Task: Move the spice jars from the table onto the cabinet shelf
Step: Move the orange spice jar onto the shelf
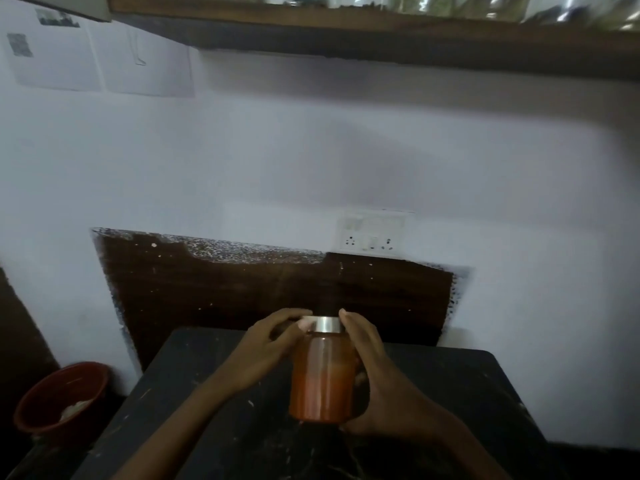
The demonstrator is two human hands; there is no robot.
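Note:
A clear spice jar [322, 375] with orange-red powder and a silver lid is held upright just above the dark table [450, 393]. My left hand [263, 351] grips its upper left side, fingers near the lid. My right hand [377, 379] wraps the right side and underside. High above runs the wooden cabinet shelf [346, 26], where several shiny jars [433, 3] show blurred along the top edge.
A dark wooden panel [242, 289] leans against the white wall behind the table. A white socket plate [372, 233] sits on the wall above it. A red bucket [62, 400] stands on the floor at the left. Papers [97, 60] hang at upper left.

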